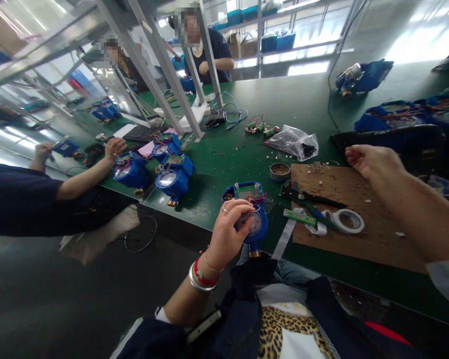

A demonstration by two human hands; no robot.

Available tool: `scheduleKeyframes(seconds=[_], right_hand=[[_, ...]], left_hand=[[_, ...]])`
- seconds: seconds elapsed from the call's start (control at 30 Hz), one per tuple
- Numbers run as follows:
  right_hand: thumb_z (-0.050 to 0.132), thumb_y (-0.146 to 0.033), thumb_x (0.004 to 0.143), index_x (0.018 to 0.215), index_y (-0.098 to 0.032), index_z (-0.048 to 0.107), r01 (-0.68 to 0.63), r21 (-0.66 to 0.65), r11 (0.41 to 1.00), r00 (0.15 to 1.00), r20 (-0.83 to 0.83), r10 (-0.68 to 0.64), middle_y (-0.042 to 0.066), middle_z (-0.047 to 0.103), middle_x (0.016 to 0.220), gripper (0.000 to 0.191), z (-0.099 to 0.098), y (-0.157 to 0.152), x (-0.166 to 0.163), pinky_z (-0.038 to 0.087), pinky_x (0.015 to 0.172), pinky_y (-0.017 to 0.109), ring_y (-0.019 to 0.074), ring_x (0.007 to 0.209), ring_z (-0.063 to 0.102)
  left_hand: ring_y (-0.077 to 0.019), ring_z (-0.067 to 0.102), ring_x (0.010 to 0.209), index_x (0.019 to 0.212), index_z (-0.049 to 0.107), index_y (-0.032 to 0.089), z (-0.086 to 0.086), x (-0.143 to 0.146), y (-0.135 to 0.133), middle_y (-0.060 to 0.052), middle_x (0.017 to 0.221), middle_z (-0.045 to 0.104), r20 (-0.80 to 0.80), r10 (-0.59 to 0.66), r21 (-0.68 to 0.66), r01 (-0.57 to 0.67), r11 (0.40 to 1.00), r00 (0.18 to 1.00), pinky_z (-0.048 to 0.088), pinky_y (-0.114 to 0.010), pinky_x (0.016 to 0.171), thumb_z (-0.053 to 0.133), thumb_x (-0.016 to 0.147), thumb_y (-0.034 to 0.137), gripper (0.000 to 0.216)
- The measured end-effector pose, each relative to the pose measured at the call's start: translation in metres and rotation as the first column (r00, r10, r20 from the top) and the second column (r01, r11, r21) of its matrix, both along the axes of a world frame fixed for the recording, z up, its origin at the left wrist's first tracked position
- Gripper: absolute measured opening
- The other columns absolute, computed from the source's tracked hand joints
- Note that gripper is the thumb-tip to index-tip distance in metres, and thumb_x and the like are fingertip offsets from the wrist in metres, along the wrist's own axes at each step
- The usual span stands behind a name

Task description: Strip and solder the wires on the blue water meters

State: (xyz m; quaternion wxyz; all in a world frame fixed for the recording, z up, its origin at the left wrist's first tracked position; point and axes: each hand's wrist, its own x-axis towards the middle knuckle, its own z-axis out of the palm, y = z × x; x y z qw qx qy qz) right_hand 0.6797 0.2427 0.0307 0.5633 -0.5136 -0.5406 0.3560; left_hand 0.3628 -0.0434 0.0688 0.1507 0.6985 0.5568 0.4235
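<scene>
You're gripping the meter [263,228] left of the cardboard [331,244] with your left hand [227,232], probably risking snagged wires [261,198] if it slips, while your right hand [377,163] is hovering by the cardboard's far edge, its grip impossible to tell.

**Dark jacket [232,326] over leopard print top [273,331]**

The navy jacket hangs open, with a toothed zip [325,339] along one edge and a red stripe [387,333] low down. The spotted top has a white patch [297,344]. Blue jeans [294,271] show too. The left hand [228,229] wears a ring [225,210]; its wrist, a silver bangle [192,279], a red bracelet [208,282] and a thin chain [210,266]. The right cuff [447,279] is pale.
</scene>
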Motion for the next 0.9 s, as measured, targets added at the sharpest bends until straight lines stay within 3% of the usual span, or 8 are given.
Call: scheduleKeyframes(seconds=[0.1, 0.17, 0.27, 0.37, 0.43, 0.53, 0.67, 0.9], right_hand=[[0.059, -0.004, 0.080, 0.079, -0.007, 0.062, -0.110, -0.179, 0.978, 0.992, -0.081, 0.097, 0.012, 0.066, 0.067, 0.005, -0.002, -0.035, -0.017, 0.046, 0.051, 0.026, 0.0127, 0.054, 0.061], [0.063, -0.012, 0.081, 0.099, -0.010, 0.065, -0.233, -0.209, 0.950, 0.971, -0.109, 0.214, 0.013, 0.070, 0.083, 0.017, 0.004, -0.071, -0.033, 0.048, 0.056, 0.024, 0.0125, 0.063, 0.064], [0.063, -0.027, 0.085, 0.101, -0.016, 0.067, -0.454, -0.149, 0.878, 0.884, 0.047, 0.465, 0.009, 0.070, 0.087, 0.020, 0.020, -0.134, -0.062, 0.050, 0.060, 0.021, 0.0121, 0.068, 0.064], [0.058, -0.032, 0.089, 0.104, -0.020, 0.064, -0.642, -0.131, 0.756, 0.713, 0.261, 0.651, 0.004, 0.070, 0.088, 0.020, 0.032, -0.190, -0.088, 0.054, 0.069, 0.026, 0.0153, 0.078, 0.066], [0.055, -0.029, 0.091, 0.102, -0.021, 0.065, -0.663, -0.096, 0.742, 0.657, 0.400, 0.639, 0.003, 0.070, 0.090, 0.017, 0.033, -0.215, -0.101, 0.053, 0.072, 0.029, 0.0168, 0.080, 0.066], [0.052, -0.026, 0.092, 0.102, -0.023, 0.065, -0.655, -0.015, 0.755, 0.651, 0.497, 0.574, 0.003, 0.070, 0.093, 0.017, 0.027, -0.231, -0.114, 0.053, 0.075, 0.030, 0.0179, 0.083, 0.066], [0.049, -0.024, 0.093, 0.106, -0.024, 0.064, -0.671, 0.063, 0.739, 0.645, 0.541, 0.540, 0.003, 0.069, 0.099, 0.020, 0.017, -0.236, -0.122, 0.051, 0.079, 0.031, 0.0189, 0.088, 0.065], [0.048, -0.022, 0.094, 0.111, -0.024, 0.063, -0.681, 0.046, 0.731, 0.633, 0.539, 0.555, 0.003, 0.068, 0.105, 0.023, 0.015, -0.240, -0.123, 0.051, 0.084, 0.033, 0.0195, 0.094, 0.065]], left_hand=[[-0.0198, 0.051, 0.116, 0.114, 0.054, 0.020, -0.002, 0.000, -0.003, -0.009, 0.122, 0.054, -0.005, 0.031, 0.033, -0.031, 0.999, 1.000, 0.042, -0.040, 0.103, 0.054, 0.089, 0.015, 0.025], [-0.0193, 0.050, 0.118, 0.115, 0.053, 0.019, -0.002, -0.001, -0.004, -0.009, 0.124, 0.053, -0.027, 0.070, 0.060, -0.068, 0.996, 0.997, 0.041, -0.040, 0.104, 0.054, 0.089, 0.014, 0.026], [-0.0192, 0.050, 0.116, 0.109, 0.055, 0.019, -0.002, -0.002, -0.004, -0.009, 0.120, 0.053, -0.095, 0.097, 0.085, -0.089, 0.992, 0.991, 0.041, -0.040, 0.103, 0.053, 0.089, 0.013, 0.021], [-0.0189, 0.052, 0.112, 0.105, 0.055, 0.019, 0.001, -0.004, -0.004, -0.008, 0.116, 0.054, -0.137, 0.093, 0.085, -0.082, 0.993, 0.986, 0.043, -0.039, 0.100, 0.053, 0.089, 0.014, 0.017], [-0.0193, 0.052, 0.112, 0.103, 0.055, 0.018, 0.003, -0.005, -0.005, -0.009, 0.115, 0.054, -0.149, 0.107, 0.084, -0.095, 0.992, 0.983, 0.043, -0.039, 0.100, 0.054, 0.088, 0.015, 0.015], [-0.0208, 0.051, 0.116, 0.100, 0.056, 0.018, 0.003, -0.010, -0.009, -0.009, 0.117, 0.054, -0.178, 0.120, 0.074, -0.109, 0.991, 0.977, 0.042, -0.040, 0.101, 0.056, 0.088, 0.016, 0.012], [-0.0216, 0.051, 0.115, 0.097, 0.058, 0.018, 0.003, -0.015, -0.013, -0.009, 0.115, 0.056, -0.209, 0.099, 0.052, -0.090, 0.995, 0.973, 0.042, -0.042, 0.100, 0.056, 0.088, 0.017, 0.010], [-0.0192, 0.054, 0.108, 0.091, 0.056, 0.018, 0.002, -0.012, -0.010, -0.008, 0.111, 0.059, -0.186, 0.099, 0.053, -0.091, 0.994, 0.978, 0.043, -0.039, 0.098, 0.052, 0.089, 0.014, 0.005]])
